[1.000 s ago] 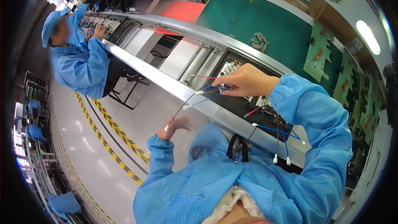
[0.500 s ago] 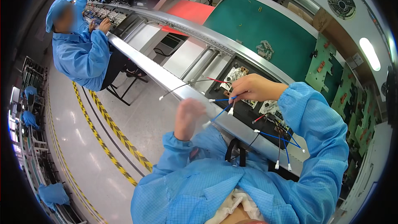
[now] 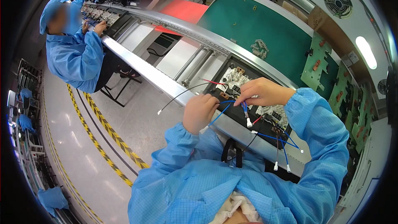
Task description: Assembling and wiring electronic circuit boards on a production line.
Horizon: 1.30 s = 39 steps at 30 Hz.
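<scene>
My left hand (image 3: 200, 113) is closed with its fingertips pinching the end of a blue wire (image 3: 226, 101). My right hand (image 3: 262, 92) pinches the same bundle of blue wires farther along, and a white terminal (image 3: 249, 122) hangs below its fingers. Both hands are over the near edge of a black tray (image 3: 265, 72). In the tray sit a circuit board (image 3: 233, 76) with a small digit display and another board (image 3: 278, 111) nearer me. Red, black and blue leads trail from them; a dark lead with a white terminal (image 3: 159, 112) sticks out to the left.
The tray rests on a metal conveyor line (image 3: 141, 61). Beyond it, a green mat (image 3: 226, 20) carries a pile of small clear parts (image 3: 260, 49). Green boards (image 3: 317, 62) stand at the right. A co-worker in blue (image 3: 76, 62) sits at the far left by the line.
My left hand has moved right and up to the blue wire and now pinches it. My right hand has shifted slightly, still holding the wires. The view has turned slightly.
</scene>
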Each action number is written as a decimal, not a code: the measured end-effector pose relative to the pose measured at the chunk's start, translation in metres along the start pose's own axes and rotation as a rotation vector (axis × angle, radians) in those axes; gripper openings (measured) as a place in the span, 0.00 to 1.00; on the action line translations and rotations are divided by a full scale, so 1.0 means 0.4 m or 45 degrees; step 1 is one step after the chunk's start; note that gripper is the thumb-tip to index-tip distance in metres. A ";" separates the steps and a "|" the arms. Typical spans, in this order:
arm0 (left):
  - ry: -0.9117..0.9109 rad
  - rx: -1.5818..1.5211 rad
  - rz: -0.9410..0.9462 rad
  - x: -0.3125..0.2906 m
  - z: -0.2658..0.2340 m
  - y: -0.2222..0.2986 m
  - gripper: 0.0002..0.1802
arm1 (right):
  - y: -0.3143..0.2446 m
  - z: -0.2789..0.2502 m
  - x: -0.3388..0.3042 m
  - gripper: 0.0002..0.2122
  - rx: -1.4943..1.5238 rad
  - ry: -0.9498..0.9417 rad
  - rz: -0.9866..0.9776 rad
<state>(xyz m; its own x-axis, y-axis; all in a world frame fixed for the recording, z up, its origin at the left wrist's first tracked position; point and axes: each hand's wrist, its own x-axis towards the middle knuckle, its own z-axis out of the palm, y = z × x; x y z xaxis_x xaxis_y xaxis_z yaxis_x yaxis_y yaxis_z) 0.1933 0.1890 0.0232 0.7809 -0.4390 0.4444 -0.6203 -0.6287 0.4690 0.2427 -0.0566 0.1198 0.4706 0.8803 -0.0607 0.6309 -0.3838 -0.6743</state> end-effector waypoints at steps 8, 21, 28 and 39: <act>0.019 0.075 0.050 0.033 -0.007 -0.006 0.06 | 0.015 0.011 -0.019 0.13 0.082 0.148 -0.015; -0.114 -0.075 0.252 0.042 -0.008 -0.042 0.10 | 0.009 0.025 -0.007 0.15 0.069 0.100 0.030; -0.030 -0.225 0.228 0.041 -0.010 -0.055 0.16 | 0.025 0.051 -0.004 0.16 -0.061 0.101 0.021; -0.153 -0.282 0.071 0.020 -0.015 -0.034 0.23 | 0.091 -0.180 -0.323 0.13 -0.655 0.733 0.655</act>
<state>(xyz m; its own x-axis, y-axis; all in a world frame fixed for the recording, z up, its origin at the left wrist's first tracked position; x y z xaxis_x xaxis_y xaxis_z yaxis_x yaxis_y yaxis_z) 0.2075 0.1980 0.0248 0.7400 -0.5506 0.3863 -0.6532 -0.4516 0.6078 0.2494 -0.2045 0.1561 0.9155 0.3456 0.2059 0.3904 -0.8867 -0.2476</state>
